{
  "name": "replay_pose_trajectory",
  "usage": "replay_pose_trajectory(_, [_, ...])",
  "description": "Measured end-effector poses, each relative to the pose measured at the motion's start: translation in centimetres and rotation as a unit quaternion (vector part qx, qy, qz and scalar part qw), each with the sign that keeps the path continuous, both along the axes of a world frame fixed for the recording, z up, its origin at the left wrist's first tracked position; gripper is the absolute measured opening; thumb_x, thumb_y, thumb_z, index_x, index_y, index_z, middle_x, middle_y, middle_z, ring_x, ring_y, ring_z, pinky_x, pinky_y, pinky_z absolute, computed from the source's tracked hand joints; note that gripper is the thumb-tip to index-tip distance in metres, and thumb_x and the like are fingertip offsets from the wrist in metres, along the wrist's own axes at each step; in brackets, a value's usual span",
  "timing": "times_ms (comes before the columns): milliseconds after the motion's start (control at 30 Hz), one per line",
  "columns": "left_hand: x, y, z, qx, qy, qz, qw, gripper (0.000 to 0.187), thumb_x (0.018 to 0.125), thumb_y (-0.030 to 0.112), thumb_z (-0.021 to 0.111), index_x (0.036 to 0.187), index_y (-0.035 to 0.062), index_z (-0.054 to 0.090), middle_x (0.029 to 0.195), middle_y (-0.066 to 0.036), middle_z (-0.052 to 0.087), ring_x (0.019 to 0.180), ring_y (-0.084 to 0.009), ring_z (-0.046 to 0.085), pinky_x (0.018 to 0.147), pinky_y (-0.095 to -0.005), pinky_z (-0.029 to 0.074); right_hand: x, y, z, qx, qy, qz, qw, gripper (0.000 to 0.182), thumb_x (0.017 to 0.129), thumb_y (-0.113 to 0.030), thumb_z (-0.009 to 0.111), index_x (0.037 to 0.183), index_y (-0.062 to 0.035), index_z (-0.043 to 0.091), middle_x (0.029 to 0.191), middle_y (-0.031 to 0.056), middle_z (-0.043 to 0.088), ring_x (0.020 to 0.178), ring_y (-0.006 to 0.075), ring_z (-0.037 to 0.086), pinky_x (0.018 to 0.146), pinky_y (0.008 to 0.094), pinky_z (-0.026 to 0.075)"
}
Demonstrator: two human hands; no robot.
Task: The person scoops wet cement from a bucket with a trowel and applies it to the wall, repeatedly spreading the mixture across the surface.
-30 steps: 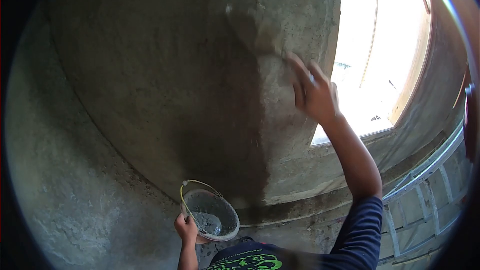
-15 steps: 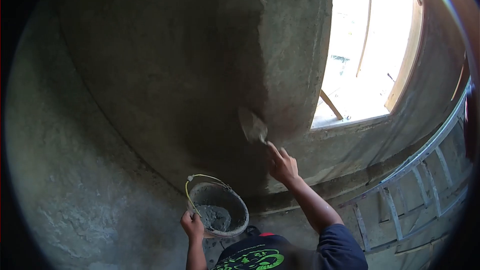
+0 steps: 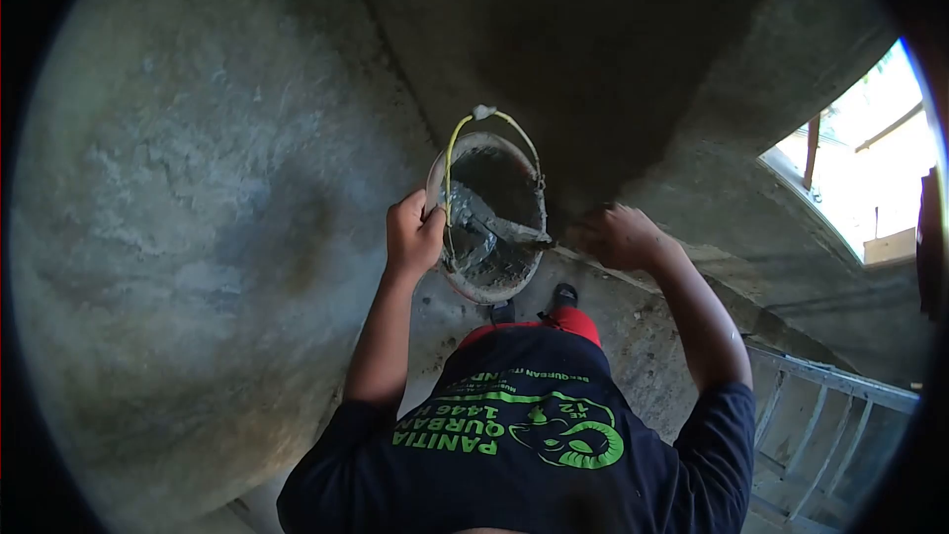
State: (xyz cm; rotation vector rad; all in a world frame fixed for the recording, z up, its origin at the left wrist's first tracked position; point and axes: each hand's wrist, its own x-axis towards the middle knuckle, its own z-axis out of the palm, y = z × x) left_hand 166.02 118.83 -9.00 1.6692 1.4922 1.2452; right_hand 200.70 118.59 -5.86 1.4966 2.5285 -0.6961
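Note:
My left hand (image 3: 413, 234) is closed on the near-left rim of a bucket (image 3: 504, 294), which is tilted so that its opening faces me. Wet grey mortar (image 3: 465, 203) lies inside, and a yellow handle (image 3: 456, 143) arches over the top. To the right, my right hand (image 3: 625, 236) is wrapped round the grip of a trowel, mostly hidden by the fingers. The trowel's blade (image 3: 516, 230), coated in mortar, reaches over the right rim into the bucket.
A bare plastered wall (image 3: 217, 188) rises on the left. The wall ahead has a dark damp patch (image 3: 603, 69). A bright window opening (image 3: 860, 153) is at the right, with a metal ladder (image 3: 820, 415) below it. My feet (image 3: 564, 295) stand on the floor beneath the bucket.
My view has turned down and leftward. My right hand has brought the trowel from the wall down into the bucket. The bucket, still in my left hand, now faces me more.

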Motion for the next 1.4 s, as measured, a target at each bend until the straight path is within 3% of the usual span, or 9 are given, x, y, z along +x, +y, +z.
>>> replay_pose_trajectory(67, [-0.1, -0.3, 0.5, -0.021, -0.042, -0.011, 0.999, 0.018, 0.087, 0.003, 0.060, 0.074, -0.0006, 0.048, 0.059, -0.005, 0.048, 0.058, -0.0070, 0.042, 0.052, -0.0326, 0.037, -1.9, 1.5, 0.9, -0.015, 0.019, 0.010, 1.000, 0.038, 0.095, -0.035, 0.063, 0.127, -0.0168, 0.070, 0.107, 0.0185, 0.073, 0.098, 0.0389, 0.070, 0.088, 0.0485, 0.056])
replay_pose_trajectory(300, [0.7, -0.7, 2.1, 0.007, -0.008, -0.007, 1.000, 0.020, 0.088, 0.004, 0.062, 0.074, -0.0008, 0.048, 0.058, -0.009, 0.046, 0.056, -0.0097, 0.039, 0.051, -0.0332, 0.035, -2.3, 5.8, -1.9, -0.109, 0.180, 0.072, 0.975, 0.036, 0.094, -0.037, 0.066, 0.113, -0.0092, 0.077, 0.099, 0.0222, 0.074, 0.094, 0.0375, 0.072, 0.084, 0.0446, 0.056])
replay_pose_trajectory(467, [0.2, 0.9, 1.0, -0.021, 0.027, -0.014, 0.999, 0.026, 0.087, 0.003, 0.064, 0.071, -0.0007, 0.043, 0.057, -0.009, 0.044, 0.055, -0.0113, 0.037, 0.050, -0.0344, 0.034, -1.9, 6.0, -2.2, -0.244, 0.194, 0.050, 0.949, 0.038, 0.095, -0.037, 0.066, 0.117, -0.0073, 0.076, 0.071, 0.0131, 0.069, 0.060, 0.0188, 0.067, 0.061, 0.0357, 0.054])
replay_pose_trajectory(600, [-1.1, 2.4, -0.3, -0.049, 0.036, -0.028, 0.998, 0.026, 0.086, 0.002, 0.064, 0.071, -0.0007, 0.043, 0.056, -0.009, 0.042, 0.056, -0.0104, 0.036, 0.050, -0.0346, 0.032, -3.9, 6.5, -3.4, -0.331, 0.188, 0.071, 0.922, 0.038, 0.098, -0.033, 0.066, 0.125, -0.0075, 0.072, 0.084, 0.0106, 0.074, 0.057, 0.0138, 0.063, 0.054, 0.0309, 0.052])
replay_pose_trajectory(700, [-1.9, 4.0, 0.0, -0.058, 0.044, -0.050, 0.996, 0.025, 0.087, 0.001, 0.063, 0.071, -0.0010, 0.044, 0.057, -0.008, 0.043, 0.056, -0.0095, 0.037, 0.050, -0.0342, 0.033, -5.3, 7.4, -7.3, -0.396, 0.240, 0.021, 0.886, 0.037, 0.100, -0.029, 0.064, 0.129, -0.0060, 0.070, 0.081, 0.0071, 0.073, 0.053, 0.0116, 0.060, 0.053, 0.0294, 0.050])
replay_pose_trajectory(867, [-1.9, 4.3, -1.2, -0.087, 0.004, -0.044, 0.995, 0.017, 0.087, 0.002, 0.061, 0.075, -0.0019, 0.051, 0.059, -0.005, 0.047, 0.059, -0.0083, 0.042, 0.052, -0.0324, 0.036, -1.6, 4.6, -9.5, -0.531, 0.419, -0.136, 0.723, 0.033, 0.105, -0.022, 0.058, 0.128, -0.0025, 0.070, 0.079, 0.0072, 0.070, 0.053, 0.0101, 0.057, 0.048, 0.0251, 0.046])
replay_pose_trajectory(1100, [2.4, 4.4, -1.7, -0.039, -0.061, -0.018, 0.997, 0.012, 0.087, 0.001, 0.058, 0.076, -0.0015, 0.053, 0.062, -0.002, 0.048, 0.062, -0.0064, 0.042, 0.054, -0.0310, 0.037, 6.5, -0.2, -9.0, -0.504, 0.589, -0.219, 0.593, 0.040, 0.103, -0.030, 0.056, 0.120, 0.0053, 0.065, 0.082, 0.0160, 0.070, 0.047, 0.0165, 0.055, 0.043, 0.0277, 0.041])
replay_pose_trajectory(1267, [5.3, 5.1, -0.8, 0.063, -0.031, 0.035, 0.997, 0.014, 0.086, 0.003, 0.059, 0.076, -0.0012, 0.050, 0.060, -0.014, 0.046, 0.054, -0.0182, 0.042, 0.053, -0.0364, 0.038, 8.4, -1.8, -3.2, -0.372, 0.632, -0.240, 0.636, 0.049, 0.097, -0.040, 0.063, 0.119, 0.0042, 0.064, 0.081, 0.0127, 0.067, 0.051, 0.0163, 0.056, 0.046, 0.0264, 0.044])
replay_pose_trajectory(1400, [7.5, 5.0, -0.8, 0.080, -0.027, 0.055, 0.995, 0.019, 0.085, 0.006, 0.059, 0.073, -0.0017, 0.047, 0.059, -0.018, 0.046, 0.051, -0.0252, 0.042, 0.052, -0.0412, 0.038, 6.8, -1.4, 3.3, -0.234, 0.759, -0.170, 0.584, 0.070, 0.090, -0.039, 0.072, 0.141, 0.0030, 0.049, 0.095, 0.0120, 0.063, 0.056, 0.0174, 0.058, 0.048, 0.0257, 0.046])
